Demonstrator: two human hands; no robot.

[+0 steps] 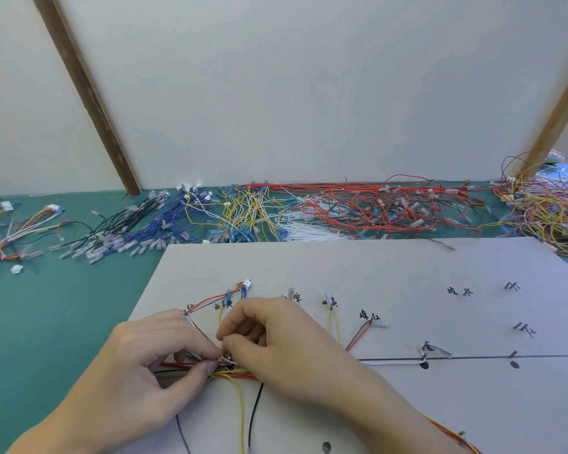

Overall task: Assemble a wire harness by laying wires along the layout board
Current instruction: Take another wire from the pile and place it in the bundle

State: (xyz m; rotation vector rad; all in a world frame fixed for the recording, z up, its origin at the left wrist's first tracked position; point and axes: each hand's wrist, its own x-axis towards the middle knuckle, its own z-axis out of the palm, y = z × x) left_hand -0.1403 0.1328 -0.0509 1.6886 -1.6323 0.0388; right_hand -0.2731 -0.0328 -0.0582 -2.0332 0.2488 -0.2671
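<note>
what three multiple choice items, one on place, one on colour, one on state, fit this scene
1. Where does the board lie?
A. on the green mat
B. on the wall
C. on a chair

2. What colour is the big wire pile behind the board?
A. green
B. red
C. pink

3. What are the hands doing?
A. resting flat
B. pinching the bundle
C. holding scissors

Answers: 1 A, mat shows round its edges. 2 B, its strands are red. 3 B, left hand and right hand meet with curled fingers on the bundle.
</note>
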